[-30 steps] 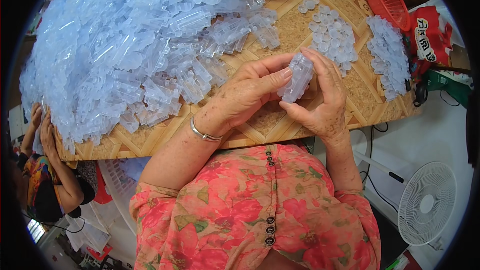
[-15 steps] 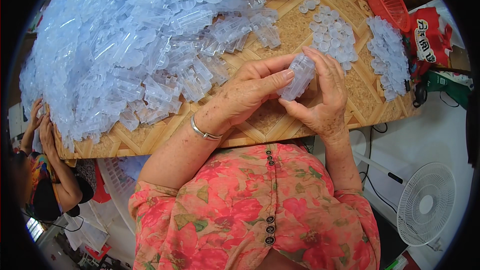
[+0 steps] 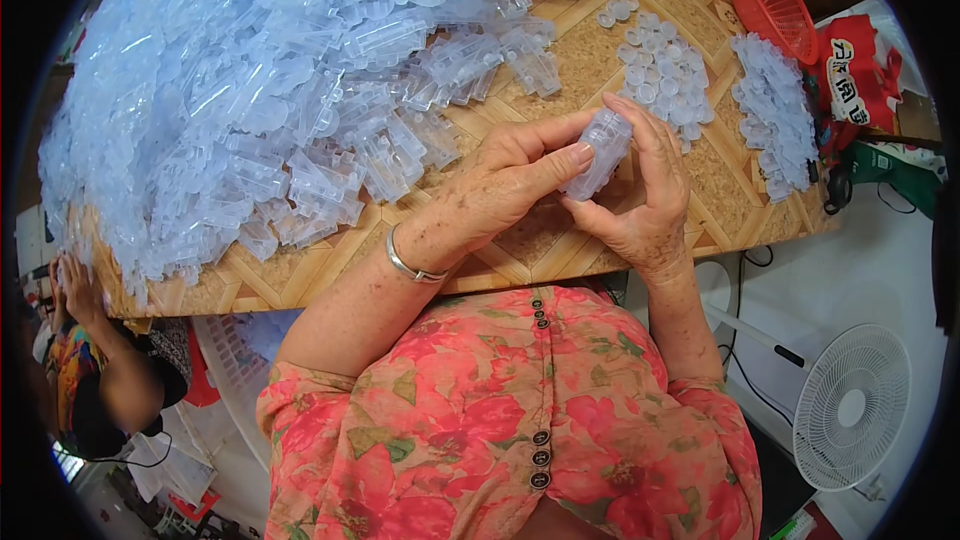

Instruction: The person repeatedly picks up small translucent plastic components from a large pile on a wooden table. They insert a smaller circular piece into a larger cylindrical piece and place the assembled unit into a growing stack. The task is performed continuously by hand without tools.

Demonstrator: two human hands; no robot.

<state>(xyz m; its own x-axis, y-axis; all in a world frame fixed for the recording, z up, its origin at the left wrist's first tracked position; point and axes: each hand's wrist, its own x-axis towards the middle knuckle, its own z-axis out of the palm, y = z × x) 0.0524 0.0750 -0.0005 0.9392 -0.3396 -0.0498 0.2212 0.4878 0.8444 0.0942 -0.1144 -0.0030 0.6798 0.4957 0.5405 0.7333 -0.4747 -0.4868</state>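
Note:
Between both hands is a clear bluish plastic piece, ribbed and tilted, held above the near part of the table. My left hand, with a silver bangle at its wrist, grips the piece from the left, its thumb pressed along the front. My right hand curls round the other side, fingers at the top and thumb at the lower end. Beyond my left hand spreads a large heap of similar clear plastic pieces. Small round clear discs lie beyond my right hand.
The wooden-patterned table curves along its near edge. At the right sit a smaller pile of clear parts, a red basket and a red bag. A white fan stands lower right. Another person's hands work at far left.
My hands keep hold of the plastic piece in nearly the same spot, and the piece has turned slightly. The other person's hands at far left have moved down a little.

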